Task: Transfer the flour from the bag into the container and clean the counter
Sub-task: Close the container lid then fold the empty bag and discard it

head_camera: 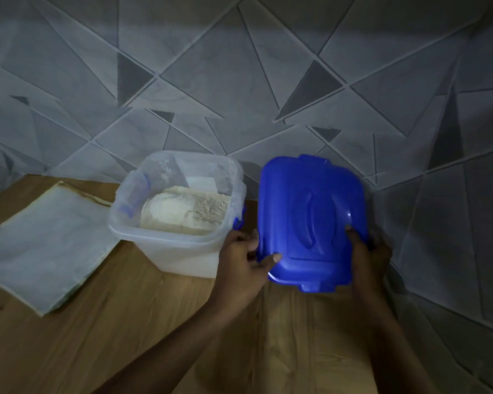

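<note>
Flour point(182, 210): heaped inside the clear container point(180, 245), which stands at the counter's back edge, top open.
Grip: both hands clamp the blue lid point(310, 220), thumbs on top, fingers curled beneath its near corners.
Left hand point(244, 261): pinching the lid's left edge, just beside the container.
Right hand point(372, 253): holding the right edge, wrist bent inward.
Why: lid held level and square, likely ready to cap the tub.
Bag point(44, 251): flat and apparently empty near the counter's point(125, 322) left edge.

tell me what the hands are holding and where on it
Both hold the blue lid: the left hand grips its near-left edge, the right hand its near-right edge, thumbs on top.
</note>
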